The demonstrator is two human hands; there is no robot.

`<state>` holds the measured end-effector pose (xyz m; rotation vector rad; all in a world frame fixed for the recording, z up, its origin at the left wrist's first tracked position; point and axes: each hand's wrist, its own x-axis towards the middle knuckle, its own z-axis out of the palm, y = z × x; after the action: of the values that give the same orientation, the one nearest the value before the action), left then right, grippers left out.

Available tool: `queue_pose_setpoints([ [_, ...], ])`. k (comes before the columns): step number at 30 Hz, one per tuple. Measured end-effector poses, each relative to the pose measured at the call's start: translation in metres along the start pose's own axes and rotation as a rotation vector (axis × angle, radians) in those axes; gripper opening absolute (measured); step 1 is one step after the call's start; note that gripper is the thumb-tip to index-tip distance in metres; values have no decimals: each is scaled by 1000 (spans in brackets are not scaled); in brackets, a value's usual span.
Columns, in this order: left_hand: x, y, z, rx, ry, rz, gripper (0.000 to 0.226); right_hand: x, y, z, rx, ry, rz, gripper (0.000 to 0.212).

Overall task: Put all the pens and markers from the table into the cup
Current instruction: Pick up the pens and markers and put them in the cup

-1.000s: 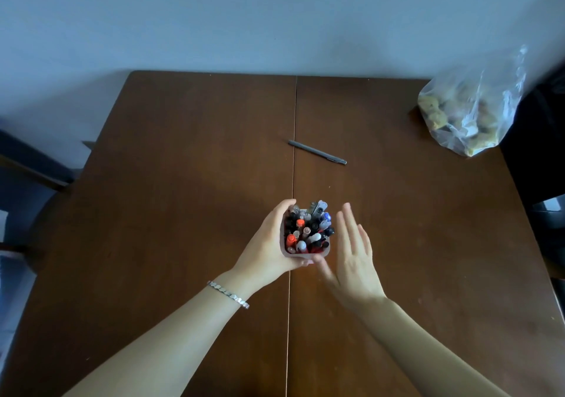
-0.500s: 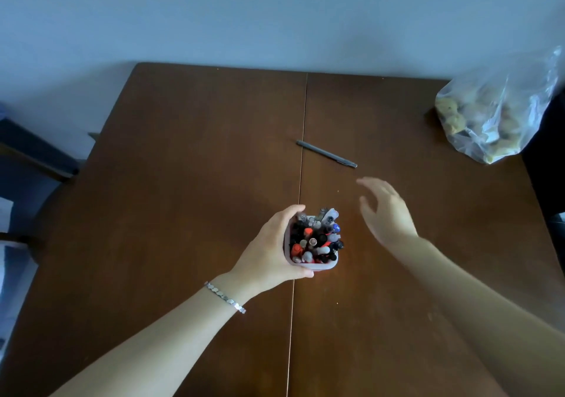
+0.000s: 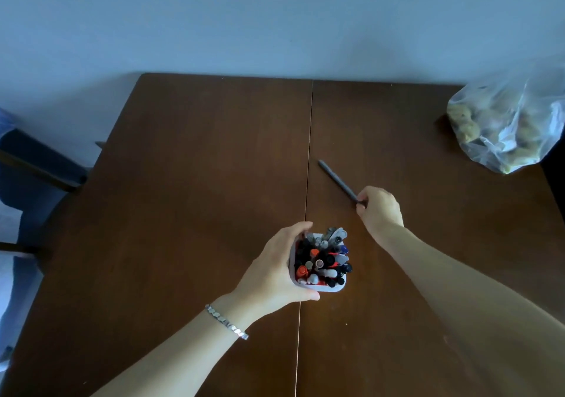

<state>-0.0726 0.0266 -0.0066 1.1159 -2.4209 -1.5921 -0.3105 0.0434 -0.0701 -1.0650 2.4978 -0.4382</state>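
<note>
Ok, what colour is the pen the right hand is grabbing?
Grey. The pen shows best in the head view, its near end in the right hand.

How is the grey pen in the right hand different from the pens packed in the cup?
The grey pen lies slanted low over the table, pinched at one end by the right hand; the pens in the cup stand upright. It is alone and plain grey; they are crowded together, black, orange, blue and white. The left hand holds the cup. All are slim writing tools.
</note>
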Motion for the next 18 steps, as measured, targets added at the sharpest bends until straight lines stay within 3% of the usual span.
queue_pose_setpoints([
  [5, 0, -3, 2, -8, 6, 6, 97, -49, 5, -43, 370, 45, 13, 19],
  [8, -2, -4, 4, -22, 31, 15, 98, -90, -5, -95, 567, 184, -69, 16],
  [11, -5, -3, 7, -40, 64, 13, 98, -131, -23, -144, 708, 212, -204, 17],
  [13, -6, 0, 8, -50, 62, 14, 97, -150, -35, -159, 746, 192, -280, 17],
  [18, -8, 4, 8, -37, 60, 22, 97, -161, -51, -134, 567, 145, -449, 13],
])
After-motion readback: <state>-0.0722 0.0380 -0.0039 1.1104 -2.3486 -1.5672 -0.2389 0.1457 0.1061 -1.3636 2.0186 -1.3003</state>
